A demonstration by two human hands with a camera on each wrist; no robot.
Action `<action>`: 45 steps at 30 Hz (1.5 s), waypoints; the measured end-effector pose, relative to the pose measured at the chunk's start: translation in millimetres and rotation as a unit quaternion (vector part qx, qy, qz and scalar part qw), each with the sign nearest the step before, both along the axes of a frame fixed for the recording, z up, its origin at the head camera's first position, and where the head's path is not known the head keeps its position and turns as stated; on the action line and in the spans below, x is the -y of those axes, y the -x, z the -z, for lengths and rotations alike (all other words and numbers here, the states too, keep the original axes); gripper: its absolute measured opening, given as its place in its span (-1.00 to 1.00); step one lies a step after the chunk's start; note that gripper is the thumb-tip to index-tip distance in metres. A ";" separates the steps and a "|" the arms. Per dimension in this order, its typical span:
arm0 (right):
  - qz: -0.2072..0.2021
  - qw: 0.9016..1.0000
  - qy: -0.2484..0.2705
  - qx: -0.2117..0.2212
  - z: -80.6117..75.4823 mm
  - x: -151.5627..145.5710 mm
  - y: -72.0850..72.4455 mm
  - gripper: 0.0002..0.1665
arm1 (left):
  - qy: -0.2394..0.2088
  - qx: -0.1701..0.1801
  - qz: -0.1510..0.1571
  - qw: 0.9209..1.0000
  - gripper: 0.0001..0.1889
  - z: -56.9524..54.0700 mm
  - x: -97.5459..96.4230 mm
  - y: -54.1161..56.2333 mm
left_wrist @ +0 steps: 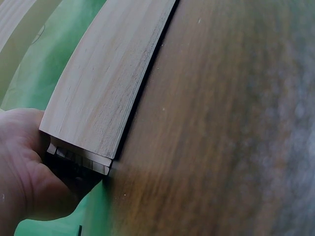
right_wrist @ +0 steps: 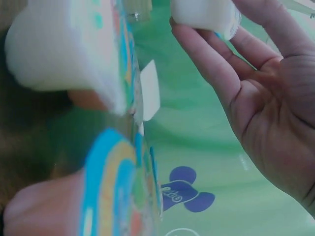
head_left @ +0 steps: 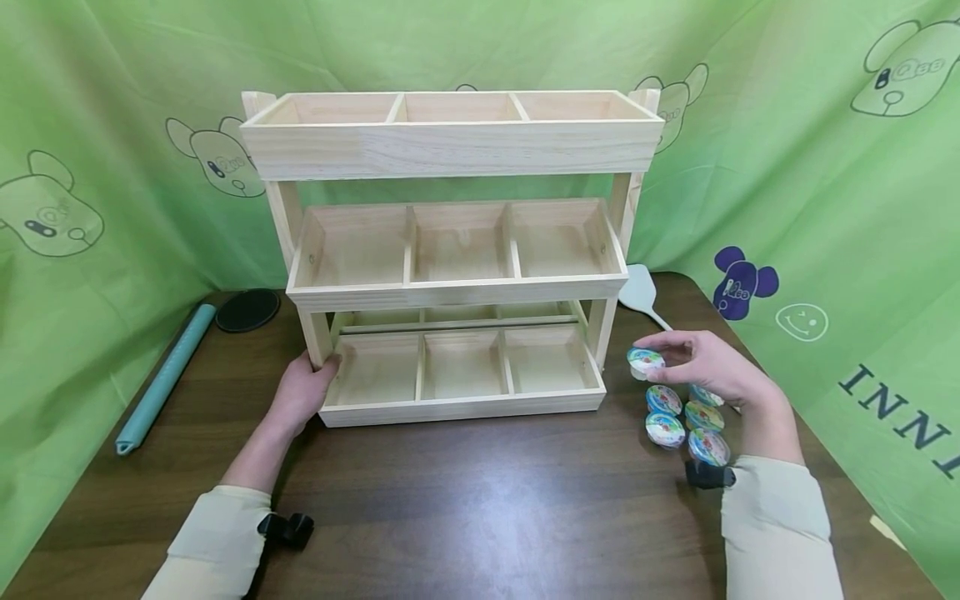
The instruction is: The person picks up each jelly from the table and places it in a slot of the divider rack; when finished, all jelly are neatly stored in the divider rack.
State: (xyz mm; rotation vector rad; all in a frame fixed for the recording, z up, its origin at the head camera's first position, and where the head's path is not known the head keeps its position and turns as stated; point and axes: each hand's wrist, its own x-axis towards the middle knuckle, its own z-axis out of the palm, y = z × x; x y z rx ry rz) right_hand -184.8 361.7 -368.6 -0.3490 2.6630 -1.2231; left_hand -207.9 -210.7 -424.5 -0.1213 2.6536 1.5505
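A three-tier wooden rack (head_left: 450, 152) stands on the table, each tier a tray split into three compartments. My left hand (head_left: 296, 392) grips its left side by the lowest tray (head_left: 457, 414), thumb toward the upright. In the left wrist view that hand (left_wrist: 24, 164) wraps the tray's end, with most fingers hidden. My right hand (head_left: 708, 364) pinches a small jelly cup (head_left: 646, 362) with a printed foil lid between thumb and fingers. The right wrist view shows this pale cup (right_wrist: 202, 14) raised at the fingertips. Several similar cups (head_left: 664, 431) stand below the hand.
A teal rolled tube (head_left: 167, 379) and a black round disc (head_left: 247, 310) lie left of the rack. Behind the right hand is a pale blue spatula-like tool (head_left: 637, 289). Green printed cloth (head_left: 840, 250) surrounds the brown table (head_left: 480, 508).
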 end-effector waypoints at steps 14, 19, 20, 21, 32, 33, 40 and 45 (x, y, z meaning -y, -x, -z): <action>-0.054 0.998 0.031 -0.027 -9.1 14.4 -2.1 -0.46 | 0.001 -0.011 0.003 1.000 -0.36 4.0 1.2 1.1; -0.077 0.996 0.035 -0.040 -10.5 25.1 0.7 -0.47 | 0.002 -0.008 0.001 1.000 -0.36 3.3 1.0 0.8; -0.084 0.995 0.036 -0.042 -10.6 27.7 1.6 -0.47 | 0.001 -0.008 0.001 1.000 -0.35 3.3 0.9 0.6; -0.089 0.995 0.035 -0.043 -10.6 30.4 2.3 -0.48 | 0.002 -0.008 0.001 1.000 -0.35 3.3 0.9 0.5; -0.114 0.990 0.069 -0.037 -9.1 60.2 6.0 -0.48 | 0.000 -0.009 0.002 1.000 -0.34 3.1 2.2 -1.3; -0.115 0.990 0.071 -0.035 -8.7 62.7 6.3 -0.48 | 0.000 -0.009 0.002 1.000 -0.34 3.1 2.3 -1.4; -0.117 0.988 0.099 -0.014 -5.6 75.0 7.9 -0.46 | 0.000 -0.015 0.000 1.000 -0.36 4.8 1.0 0.1; -0.116 0.990 0.081 -0.020 -2.6 81.4 9.2 -0.45 | 0.003 -0.016 -0.002 1.000 -0.37 4.9 0.9 0.3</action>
